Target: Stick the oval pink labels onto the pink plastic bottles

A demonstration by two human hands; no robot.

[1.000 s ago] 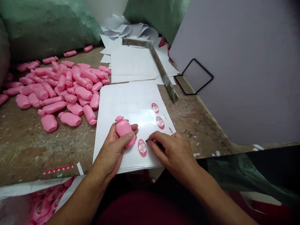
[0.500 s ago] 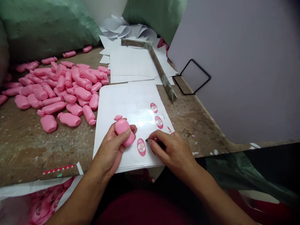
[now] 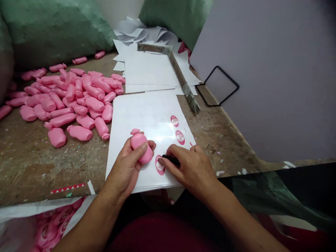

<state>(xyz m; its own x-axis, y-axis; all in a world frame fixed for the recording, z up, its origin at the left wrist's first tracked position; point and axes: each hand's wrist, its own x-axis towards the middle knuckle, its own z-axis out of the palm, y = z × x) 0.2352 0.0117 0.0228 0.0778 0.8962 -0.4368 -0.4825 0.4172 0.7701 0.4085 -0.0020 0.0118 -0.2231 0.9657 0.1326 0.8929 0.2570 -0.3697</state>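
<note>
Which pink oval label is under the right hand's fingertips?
The lowest one on the white sheet: the right hand's fingertips rest on it, while the oval and the oval higher up are clear of the hand.

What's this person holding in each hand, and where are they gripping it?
The left hand grips a pink plastic bottle around its body, thumb across the front. The right hand holds a small black tool in its fingers; exactly what tool is unclear.

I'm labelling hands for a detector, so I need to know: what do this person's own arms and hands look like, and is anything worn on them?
The left hand and right hand are bare, with no gloves, rings or watch showing. The forearms are bare too, with no sleeves in view. Dark red cloth shows between them.
</note>
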